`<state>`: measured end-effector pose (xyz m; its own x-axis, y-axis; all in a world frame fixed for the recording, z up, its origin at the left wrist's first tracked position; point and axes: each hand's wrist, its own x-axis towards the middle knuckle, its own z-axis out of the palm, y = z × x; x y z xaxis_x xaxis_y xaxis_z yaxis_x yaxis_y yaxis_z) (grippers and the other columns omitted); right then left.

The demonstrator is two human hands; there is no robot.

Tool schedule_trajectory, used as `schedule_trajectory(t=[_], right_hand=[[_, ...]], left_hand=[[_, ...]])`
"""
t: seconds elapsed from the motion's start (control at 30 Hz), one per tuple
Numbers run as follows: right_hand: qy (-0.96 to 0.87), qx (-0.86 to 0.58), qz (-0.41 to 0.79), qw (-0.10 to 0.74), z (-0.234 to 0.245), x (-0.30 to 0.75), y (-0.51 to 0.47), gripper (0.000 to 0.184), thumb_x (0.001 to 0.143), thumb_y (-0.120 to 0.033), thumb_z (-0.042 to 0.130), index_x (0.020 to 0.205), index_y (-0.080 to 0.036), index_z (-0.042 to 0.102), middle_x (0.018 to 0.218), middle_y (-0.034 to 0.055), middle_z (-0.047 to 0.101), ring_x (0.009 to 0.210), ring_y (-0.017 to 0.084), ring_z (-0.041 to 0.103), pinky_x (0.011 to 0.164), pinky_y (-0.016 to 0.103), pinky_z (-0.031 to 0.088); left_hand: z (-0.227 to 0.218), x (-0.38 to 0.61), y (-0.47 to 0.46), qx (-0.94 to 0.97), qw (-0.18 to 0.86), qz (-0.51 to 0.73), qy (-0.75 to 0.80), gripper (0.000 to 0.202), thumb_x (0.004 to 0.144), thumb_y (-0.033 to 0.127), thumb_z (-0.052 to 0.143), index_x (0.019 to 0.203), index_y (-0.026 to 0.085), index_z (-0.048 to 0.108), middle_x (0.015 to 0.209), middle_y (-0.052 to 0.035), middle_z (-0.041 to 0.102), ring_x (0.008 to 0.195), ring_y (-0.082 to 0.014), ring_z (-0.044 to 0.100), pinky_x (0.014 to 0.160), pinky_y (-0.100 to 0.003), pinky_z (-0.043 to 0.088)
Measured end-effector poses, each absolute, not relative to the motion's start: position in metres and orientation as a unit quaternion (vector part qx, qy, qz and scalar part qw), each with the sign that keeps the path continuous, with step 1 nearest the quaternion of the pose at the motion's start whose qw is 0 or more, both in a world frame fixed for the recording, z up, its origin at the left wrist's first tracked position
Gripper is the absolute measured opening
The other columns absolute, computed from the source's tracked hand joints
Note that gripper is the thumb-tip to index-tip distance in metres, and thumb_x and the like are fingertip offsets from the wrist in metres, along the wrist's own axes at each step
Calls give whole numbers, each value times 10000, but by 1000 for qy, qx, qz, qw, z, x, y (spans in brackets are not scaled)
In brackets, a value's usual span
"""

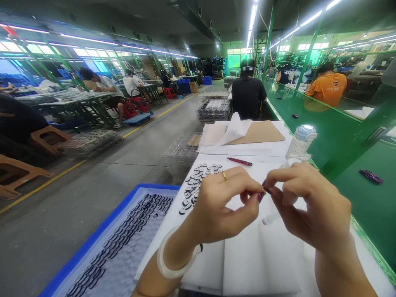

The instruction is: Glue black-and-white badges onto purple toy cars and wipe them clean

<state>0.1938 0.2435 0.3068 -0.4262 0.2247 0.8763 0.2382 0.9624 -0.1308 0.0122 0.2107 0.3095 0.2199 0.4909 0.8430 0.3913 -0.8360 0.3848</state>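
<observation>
My left hand (227,206) and my right hand (312,202) meet fingertip to fingertip above the white worktable. Both are closed in a pinch, and whatever sits between the fingertips is too small or hidden to name. Left of the hands, many small oval dark-and-white pieces (193,181) lie spread on the table. Lower left, a blue-rimmed tray (159,187) with a pale lining carries dense rows of similar dark-edged pieces (123,239). White soft sheets (244,264) lie beneath my wrists.
A red utility knife (239,161) lies beyond my hands, near a dotted bottle (300,142). Cardboard and paper sheets (260,133) are stacked farther back. A green conveyor belt (337,144) on the right carries purple objects (371,176). A person in black (247,93) sits ahead.
</observation>
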Motion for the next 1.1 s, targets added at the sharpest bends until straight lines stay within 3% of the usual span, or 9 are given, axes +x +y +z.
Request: schedule_trajectory(t=[1.1], right_hand=[[-850,-149,-30,505,309,195,241,327,815,91,562,817,-200,413,852,-12,655,669,110,384,626,321,333]], left_hand=[[311,12,212,779,26,550,299,108,824,4,598,808,101,642,672,4,582,631,-70,533,610,-196,457]])
